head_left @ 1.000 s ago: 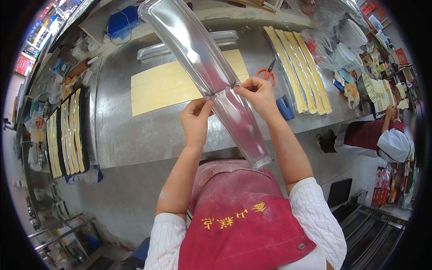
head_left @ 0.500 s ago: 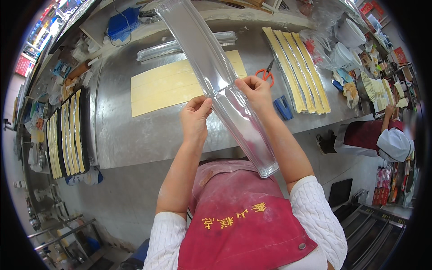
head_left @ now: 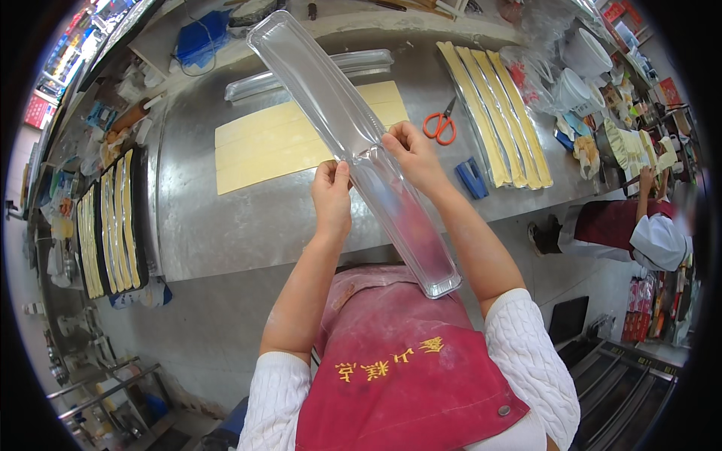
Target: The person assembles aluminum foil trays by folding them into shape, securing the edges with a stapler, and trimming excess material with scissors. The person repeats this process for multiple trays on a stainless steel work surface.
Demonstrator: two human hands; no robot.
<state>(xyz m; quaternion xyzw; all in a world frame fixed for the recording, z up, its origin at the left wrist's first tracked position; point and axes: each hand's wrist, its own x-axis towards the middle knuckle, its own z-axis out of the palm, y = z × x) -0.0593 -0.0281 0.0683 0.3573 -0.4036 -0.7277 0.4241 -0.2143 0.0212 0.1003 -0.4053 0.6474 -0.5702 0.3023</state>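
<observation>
A long, shallow foil tray (head_left: 406,218) slants across the front of the bench, its near end against my apron. It is creased at the middle, where the two halves meet at a slight bend. My left hand (head_left: 332,199) pinches its left rim beside the crease. On the opposite rim, my right hand (head_left: 417,156) pinches between thumb and fingers. Behind the tray lies a flat sheet of pale yellow dough (head_left: 259,146) marked with lengthwise lines, partly covered by the foil. More long foil trays (head_left: 308,74) rest beyond the dough.
Red-handled scissors (head_left: 441,126) and a blue stapler-like tool (head_left: 472,179) lie to the right. Beyond them stand several dough-lined foil trays (head_left: 496,113). At the left, a black baking tray (head_left: 140,225) holds similar strips. A co-worker in a maroon apron (head_left: 608,223) handles dough at far right.
The foil tray has shifted slightly left and its far end has come lower into view. The middle crease looks more pinched. Both hands keep hold of the rims.
</observation>
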